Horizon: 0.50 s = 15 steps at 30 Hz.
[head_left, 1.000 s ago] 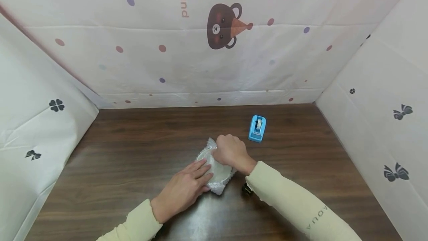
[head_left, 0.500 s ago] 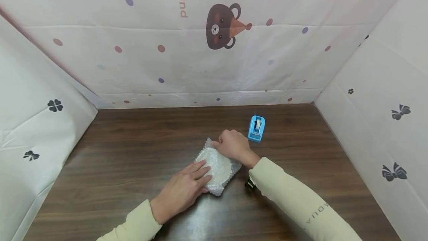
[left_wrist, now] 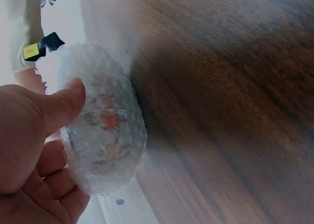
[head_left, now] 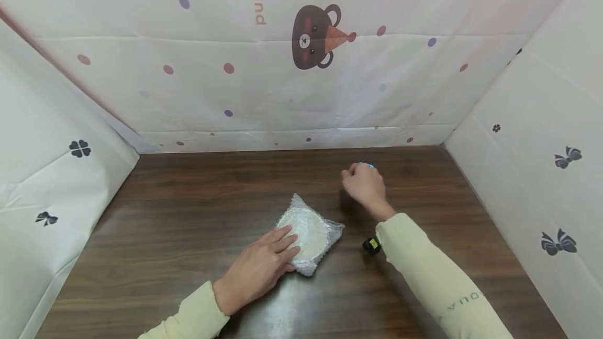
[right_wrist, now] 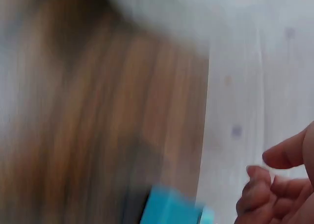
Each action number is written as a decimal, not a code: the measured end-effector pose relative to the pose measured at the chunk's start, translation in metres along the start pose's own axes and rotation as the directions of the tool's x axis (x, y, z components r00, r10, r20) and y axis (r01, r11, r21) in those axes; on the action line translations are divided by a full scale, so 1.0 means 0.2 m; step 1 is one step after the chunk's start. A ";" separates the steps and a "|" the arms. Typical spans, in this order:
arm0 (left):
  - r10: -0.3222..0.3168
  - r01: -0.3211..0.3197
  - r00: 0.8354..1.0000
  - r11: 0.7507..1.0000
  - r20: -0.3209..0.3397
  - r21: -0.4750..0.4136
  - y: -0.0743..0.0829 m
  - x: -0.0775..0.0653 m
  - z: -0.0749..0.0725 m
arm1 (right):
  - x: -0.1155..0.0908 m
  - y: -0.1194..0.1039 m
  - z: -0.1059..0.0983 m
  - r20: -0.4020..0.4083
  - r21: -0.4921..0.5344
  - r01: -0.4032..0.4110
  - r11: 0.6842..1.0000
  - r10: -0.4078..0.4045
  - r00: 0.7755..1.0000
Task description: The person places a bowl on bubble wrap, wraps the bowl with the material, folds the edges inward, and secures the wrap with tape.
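Note:
A bubble-wrapped package (head_left: pixel 308 232), with something round and pale inside, lies on the brown table. Orange print shows through its wrap (left_wrist: pixel 108 118) in the left wrist view. My left hand (head_left: pixel 259 266) holds the package by its near left side, thumb on one face and fingers spread on the other. Over at the back right, my right hand (head_left: pixel 365 184) hovers at a blue tape dispenser (head_left: pixel 368 165) and hides most of it. Nothing is between its loosely bent fingers (right_wrist: pixel 260 194) and thumb. The dispenser's blue body (right_wrist: pixel 171 208) is at the bottom of the blurred right wrist view.
The wood-grain table (head_left: pixel 188 208) is walled by white printed sheets at the back (head_left: pixel 264 93) and both sides. A black wrist camera with a yellow label (head_left: pixel 372 246) sits under the right cuff.
My right hand has let go of the package's wrap at its upper right and moved right and back to the tape dispenser. The freed wrap corner sticks out. My left hand stays put.

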<state>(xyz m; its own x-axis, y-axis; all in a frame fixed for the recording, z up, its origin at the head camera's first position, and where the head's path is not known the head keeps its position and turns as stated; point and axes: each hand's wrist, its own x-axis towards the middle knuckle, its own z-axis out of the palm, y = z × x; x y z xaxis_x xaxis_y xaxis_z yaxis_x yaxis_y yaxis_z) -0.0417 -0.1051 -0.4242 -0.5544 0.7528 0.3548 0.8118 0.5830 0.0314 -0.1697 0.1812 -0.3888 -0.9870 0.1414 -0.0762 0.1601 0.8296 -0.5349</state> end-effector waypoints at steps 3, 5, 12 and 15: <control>0.003 -0.003 1.000 1.000 -0.010 -0.003 0.00 0.00 0.00 | 0.05 0.12 -0.06 0.006 -0.026 -0.136 0.990 0.137 0.991; 0.004 -0.004 1.000 1.000 -0.014 -0.003 0.00 0.00 0.01 | 0.06 0.18 -0.08 0.064 -0.001 -0.204 0.979 0.204 0.977; -0.005 0.005 1.000 1.000 0.003 -0.011 0.01 0.00 0.00 | 0.09 0.26 -0.06 0.195 0.150 -0.321 0.935 0.290 0.937; -0.014 0.015 1.000 1.000 0.022 -0.020 0.01 0.00 0.01 | 0.10 0.26 -0.06 0.218 0.188 -0.355 0.916 0.314 0.924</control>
<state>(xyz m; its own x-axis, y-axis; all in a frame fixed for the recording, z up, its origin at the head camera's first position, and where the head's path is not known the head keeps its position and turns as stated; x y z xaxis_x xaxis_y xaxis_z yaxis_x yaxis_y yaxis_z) -0.0412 -0.1032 -0.4248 -0.5699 0.7509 0.3337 0.8070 0.5879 0.0551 -0.1804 0.2327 -0.4077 -0.8646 0.2736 -0.4215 0.4950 0.6081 -0.6206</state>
